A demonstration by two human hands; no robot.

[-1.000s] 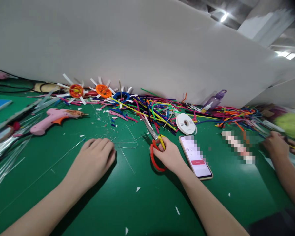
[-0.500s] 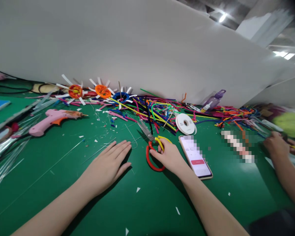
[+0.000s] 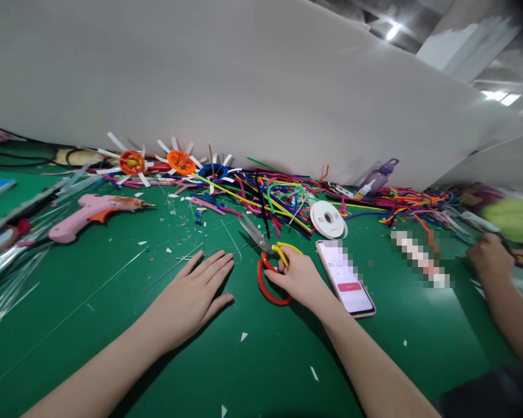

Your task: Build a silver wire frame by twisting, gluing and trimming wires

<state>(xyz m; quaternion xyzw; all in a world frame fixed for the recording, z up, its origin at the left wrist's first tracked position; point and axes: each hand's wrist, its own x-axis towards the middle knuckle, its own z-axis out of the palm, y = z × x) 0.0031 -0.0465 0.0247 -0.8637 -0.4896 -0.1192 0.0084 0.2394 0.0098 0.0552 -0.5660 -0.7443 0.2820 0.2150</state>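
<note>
My left hand (image 3: 196,293) lies palm down on the green tabletop, its fingers stretched out and a little spread. Thin clear strands (image 3: 181,258) run by its fingertips. To the right, my right hand (image 3: 297,277) grips a pair of scissors (image 3: 279,253) by their handles, one loop yellow and the other red. The metal blades point up and to the left, slightly parted, toward a heap of colored pipe cleaners (image 3: 283,194). A lit phone (image 3: 346,278) rests beside my right wrist, and a white spool (image 3: 328,219) leans on the heap behind it.
A pink glue gun (image 3: 89,217) lies at the left near clear plastic strips (image 3: 9,307). Along the wall sit orange (image 3: 182,162) and blue (image 3: 213,172) rings with white strips. A purple bottle (image 3: 378,179) stands at back right. Another person's hand (image 3: 490,255) works at far right.
The fingers of my left hand have spread slightly, the index finger moving away from the others. My right hand and the scissors hold nearly still. The view has shifted a touch.
</note>
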